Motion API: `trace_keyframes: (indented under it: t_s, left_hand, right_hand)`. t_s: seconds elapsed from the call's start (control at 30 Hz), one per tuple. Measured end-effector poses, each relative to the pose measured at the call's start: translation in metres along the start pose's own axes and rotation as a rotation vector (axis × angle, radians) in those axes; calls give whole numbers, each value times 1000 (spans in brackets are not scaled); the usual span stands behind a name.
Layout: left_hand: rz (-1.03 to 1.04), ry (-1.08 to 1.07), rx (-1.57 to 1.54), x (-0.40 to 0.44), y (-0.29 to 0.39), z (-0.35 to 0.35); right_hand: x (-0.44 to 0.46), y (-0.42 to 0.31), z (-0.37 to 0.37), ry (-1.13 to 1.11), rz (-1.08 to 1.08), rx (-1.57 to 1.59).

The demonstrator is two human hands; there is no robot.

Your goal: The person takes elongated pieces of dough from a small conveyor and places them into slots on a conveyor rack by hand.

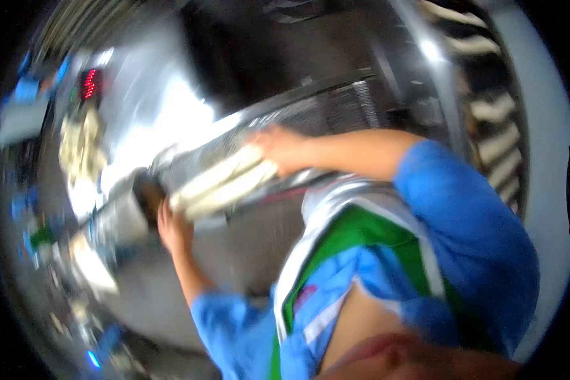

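Motion blur softens the whole view. Long pale strips that look like dough (225, 180) lie side by side along a dark mesh tray (326, 111). My right hand (282, 149) is closed over their right end, its fingers smeared. At the opposite end, my left hand (174, 228) has its fingers and thumb about the strips' tip, close to the tray's left end. The exact finger positions are blurred.
A shiny metal work surface (152, 120) lies beyond the tray. More pale dough (82, 145) sits at the left near a red lit display (90, 83). On the right, a rack (497, 136) bears several pale strips.
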State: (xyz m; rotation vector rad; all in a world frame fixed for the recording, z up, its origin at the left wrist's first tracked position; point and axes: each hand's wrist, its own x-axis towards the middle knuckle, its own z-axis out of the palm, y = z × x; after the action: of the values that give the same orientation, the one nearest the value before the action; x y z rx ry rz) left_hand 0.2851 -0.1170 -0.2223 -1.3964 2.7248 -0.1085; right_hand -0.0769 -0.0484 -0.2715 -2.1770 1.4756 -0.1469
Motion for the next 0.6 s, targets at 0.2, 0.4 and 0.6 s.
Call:
trace_keyframes:
  t_s: [0.2, 0.4, 0.6]
  left_hand:
    - [-243, -420, -284, -22, -22, 52]
    - [178, -358, -170, 22, 8, 18]
    - [268, -240, -200, 83, 184, -93]
  right_hand:
    - [-8, 10, -9, -79, -231, 38]
    - [-63, 22, -45, 5, -157, 39]
    - [-211, 95, -121, 269, -8, 95]
